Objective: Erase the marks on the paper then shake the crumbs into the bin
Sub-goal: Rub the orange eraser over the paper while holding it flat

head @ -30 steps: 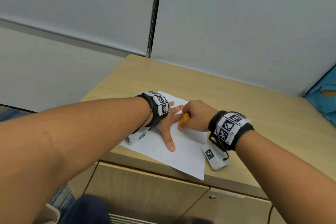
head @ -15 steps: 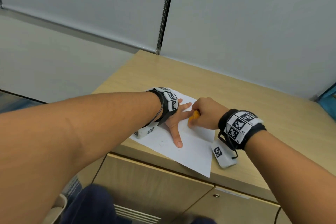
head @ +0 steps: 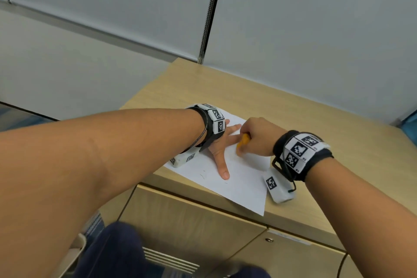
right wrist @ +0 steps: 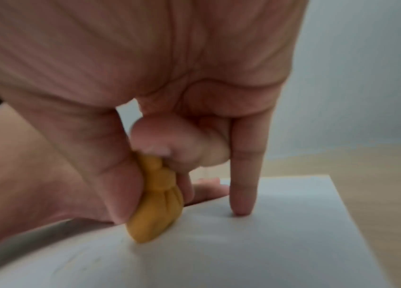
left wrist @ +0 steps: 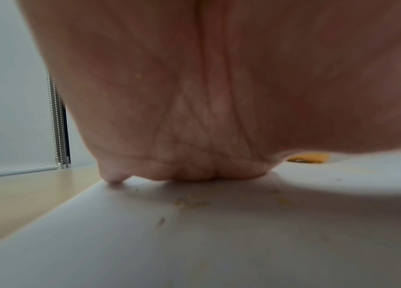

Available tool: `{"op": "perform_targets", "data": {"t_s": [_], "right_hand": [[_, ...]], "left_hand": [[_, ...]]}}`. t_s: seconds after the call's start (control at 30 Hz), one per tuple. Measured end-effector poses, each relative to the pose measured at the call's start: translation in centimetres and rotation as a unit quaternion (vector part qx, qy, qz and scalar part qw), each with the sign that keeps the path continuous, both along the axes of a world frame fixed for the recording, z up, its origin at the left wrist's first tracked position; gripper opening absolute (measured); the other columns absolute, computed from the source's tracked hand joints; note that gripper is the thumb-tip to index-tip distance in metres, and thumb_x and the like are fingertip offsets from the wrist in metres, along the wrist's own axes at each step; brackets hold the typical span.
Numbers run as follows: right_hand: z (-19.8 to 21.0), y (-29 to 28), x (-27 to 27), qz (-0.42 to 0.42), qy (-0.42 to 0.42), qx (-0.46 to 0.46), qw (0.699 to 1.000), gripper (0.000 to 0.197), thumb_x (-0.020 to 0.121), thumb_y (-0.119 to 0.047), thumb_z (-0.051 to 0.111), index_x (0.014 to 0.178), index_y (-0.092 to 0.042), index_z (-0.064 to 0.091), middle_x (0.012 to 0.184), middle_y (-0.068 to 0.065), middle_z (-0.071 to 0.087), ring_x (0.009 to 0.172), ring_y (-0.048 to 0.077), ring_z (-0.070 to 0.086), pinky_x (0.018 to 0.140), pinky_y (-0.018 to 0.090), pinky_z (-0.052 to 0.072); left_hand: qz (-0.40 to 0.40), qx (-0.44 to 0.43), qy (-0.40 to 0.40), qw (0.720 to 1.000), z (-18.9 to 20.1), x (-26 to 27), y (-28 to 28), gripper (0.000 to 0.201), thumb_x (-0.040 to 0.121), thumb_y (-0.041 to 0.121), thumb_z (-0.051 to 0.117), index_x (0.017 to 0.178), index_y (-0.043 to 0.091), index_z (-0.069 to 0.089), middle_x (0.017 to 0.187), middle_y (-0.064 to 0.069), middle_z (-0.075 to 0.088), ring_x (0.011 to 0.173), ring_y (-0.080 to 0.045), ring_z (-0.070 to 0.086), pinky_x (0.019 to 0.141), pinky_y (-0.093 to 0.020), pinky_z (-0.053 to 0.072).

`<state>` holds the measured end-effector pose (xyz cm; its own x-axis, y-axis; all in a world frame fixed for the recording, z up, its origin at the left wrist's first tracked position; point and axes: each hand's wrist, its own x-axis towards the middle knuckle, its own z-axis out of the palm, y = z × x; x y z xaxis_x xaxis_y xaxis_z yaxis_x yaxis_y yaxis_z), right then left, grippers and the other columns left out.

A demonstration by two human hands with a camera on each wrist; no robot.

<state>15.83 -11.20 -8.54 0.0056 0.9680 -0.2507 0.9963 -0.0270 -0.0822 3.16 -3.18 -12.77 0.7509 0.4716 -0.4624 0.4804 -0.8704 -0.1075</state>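
Observation:
A white sheet of paper [head: 243, 178] lies at the near left corner of a wooden cabinet top [head: 316, 133]. My left hand [head: 222, 149] lies flat on the sheet with straight, spread fingers, pressing it down. Just right of it my right hand [head: 255, 136] pinches a yellow eraser [head: 243, 140], its tip against the paper. In the right wrist view the eraser [right wrist: 155, 206] sits between thumb and curled fingers, and the little finger touches the paper [right wrist: 280, 243]. Yellow crumbs [left wrist: 189, 202] lie on the paper [left wrist: 194, 243] under my left palm. Faint marks [head: 203, 175] show near my left thumb.
The paper's near corner overhangs the cabinet's front edge [head: 248, 216]. Cabinet doors [head: 191, 223] are below. Grey wall panels [head: 293, 29] stand behind the top. Something blue [head: 409, 120] is at the far right. No bin is in view.
The head view has shifted, so the hands sit further right in frame. Both hands stay on the paper; the right hand with the eraser has shifted slightly beside the left fingers.

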Motion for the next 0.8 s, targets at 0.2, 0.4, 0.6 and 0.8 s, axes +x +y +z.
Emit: {"op": "perform_targets", "data": {"t_s": [0.2,0.4,0.6,0.8], "right_hand": [[0.14,-0.32,0.72,-0.007,0.033,-0.043,0.998,0.023,0.079,-0.031,0.081,0.073,-0.011,0.069,0.059,-0.004,0.061,0.055,0.014,0.059,0.058,0.026,0.046],[0.21,-0.71,0.48,0.014,0.052,-0.077,0.996,0.026,0.077,-0.034,0.085,0.078,-0.012,0.073,0.063,-0.006,0.061,0.052,0.01,0.057,0.053,0.024,0.047],[-0.19,-0.21,0.63,0.011,0.023,-0.029,0.999,0.028,0.077,-0.032,0.083,0.071,-0.01,0.066,0.064,-0.004,0.059,0.059,0.015,0.056,0.057,0.027,0.045],[-0.46,-0.21,0.5,-0.005,0.03,0.009,1.0,0.028,0.079,-0.031,0.08,0.067,-0.014,0.062,0.063,-0.004,0.056,0.057,0.013,0.052,0.056,0.026,0.042]], "left_hand": [[0.008,-0.008,0.001,1.0,0.02,-0.14,0.08,0.138,0.051,0.088,0.066,0.145,0.048,-0.026,0.158,0.002,-0.033,0.147,-0.036,-0.022,0.114,-0.062,-0.002],[0.01,0.0,0.005,1.0,0.22,-0.11,-0.03,0.136,0.053,0.088,0.066,0.148,0.046,-0.022,0.158,0.002,-0.033,0.147,-0.035,-0.02,0.115,-0.06,0.0],[0.008,-0.003,0.0,1.0,0.13,-0.12,0.04,0.137,0.051,0.089,0.065,0.148,0.046,-0.022,0.158,0.003,-0.033,0.147,-0.035,-0.021,0.114,-0.062,0.0],[0.003,0.001,0.003,1.0,-0.01,0.02,-0.06,0.139,0.045,0.093,0.062,0.149,0.047,-0.018,0.159,0.004,-0.031,0.147,-0.035,-0.02,0.114,-0.063,0.001]]}}
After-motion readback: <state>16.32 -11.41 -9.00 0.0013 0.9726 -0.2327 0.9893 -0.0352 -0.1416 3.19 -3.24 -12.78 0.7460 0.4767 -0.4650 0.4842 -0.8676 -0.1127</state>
